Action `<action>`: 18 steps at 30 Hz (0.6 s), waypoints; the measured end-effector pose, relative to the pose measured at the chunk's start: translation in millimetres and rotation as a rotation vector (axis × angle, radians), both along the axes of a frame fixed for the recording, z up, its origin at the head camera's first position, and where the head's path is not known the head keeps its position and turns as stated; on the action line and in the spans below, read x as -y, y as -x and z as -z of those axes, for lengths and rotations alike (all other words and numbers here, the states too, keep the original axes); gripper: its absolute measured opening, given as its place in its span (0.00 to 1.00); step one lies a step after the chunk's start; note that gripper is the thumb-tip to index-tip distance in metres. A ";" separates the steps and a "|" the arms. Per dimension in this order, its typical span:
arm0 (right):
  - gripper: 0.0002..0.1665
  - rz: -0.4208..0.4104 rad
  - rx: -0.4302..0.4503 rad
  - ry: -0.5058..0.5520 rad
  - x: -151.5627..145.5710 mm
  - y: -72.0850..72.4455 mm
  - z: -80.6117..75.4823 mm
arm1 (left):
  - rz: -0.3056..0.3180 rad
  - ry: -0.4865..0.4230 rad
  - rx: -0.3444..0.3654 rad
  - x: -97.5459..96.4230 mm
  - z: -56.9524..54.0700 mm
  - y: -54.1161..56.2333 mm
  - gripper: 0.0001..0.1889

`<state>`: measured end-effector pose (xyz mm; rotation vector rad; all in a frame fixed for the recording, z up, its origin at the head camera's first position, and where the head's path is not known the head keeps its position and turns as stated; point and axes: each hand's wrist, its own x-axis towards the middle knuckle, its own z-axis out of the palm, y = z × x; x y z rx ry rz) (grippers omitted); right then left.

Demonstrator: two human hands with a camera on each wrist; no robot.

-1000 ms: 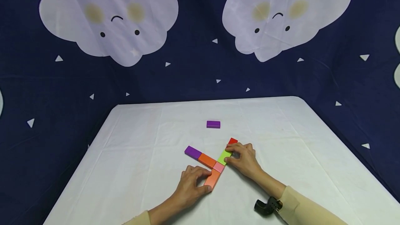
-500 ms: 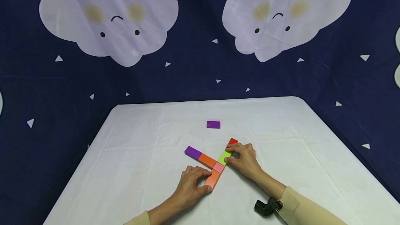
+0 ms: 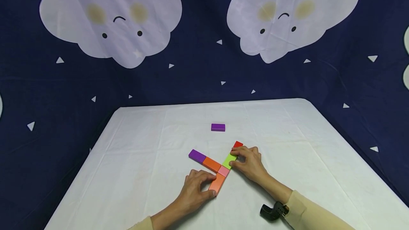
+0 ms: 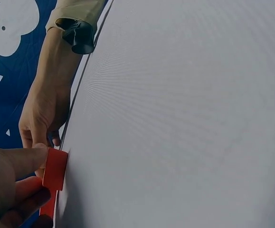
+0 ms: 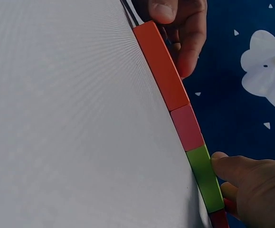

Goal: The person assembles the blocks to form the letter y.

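Flat wooden blocks lie end to end in a branching line on the table. A light orange block [image 3: 217, 184] is at the near end, its two ends between the thumb and fingers of my left hand [image 3: 191, 191]. Beyond it come a small pink block [image 3: 223, 171], a green block [image 3: 228, 161] and a red block [image 3: 238, 143], partly covered by fingers. My right hand [image 3: 250, 162] pinches the green block; in the right wrist view its thumb [image 5: 232, 166] touches the block's side. From the pink block an orange block [image 3: 212, 164] and a purple block [image 3: 197, 156] branch off to the left.
Apart from the line, a purple block or stacked pair [image 3: 218, 127] lies farther back. A white cloth covers the table [image 3: 134, 159]. A dark blue curtain with clouds [image 3: 112, 20] hangs behind. A black device [image 3: 274, 211] is strapped on the right wrist.
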<state>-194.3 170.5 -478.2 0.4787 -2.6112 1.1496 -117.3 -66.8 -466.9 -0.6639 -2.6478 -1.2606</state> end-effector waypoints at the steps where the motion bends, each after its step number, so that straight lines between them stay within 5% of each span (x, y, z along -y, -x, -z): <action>1: 0.19 -0.001 0.000 0.001 -0.1 0.1 0.0 | 0.001 -0.010 0.002 0.0 -0.9 0.1 0.19; 8: 0.19 0.002 -0.002 0.008 -0.4 0.5 0.4 | -0.025 -0.069 0.041 2.4 -21.5 12.1 0.18; 18: 0.19 0.004 0.009 0.008 -0.7 0.9 3.1 | -0.128 -0.084 0.084 4.9 -62.0 54.2 0.17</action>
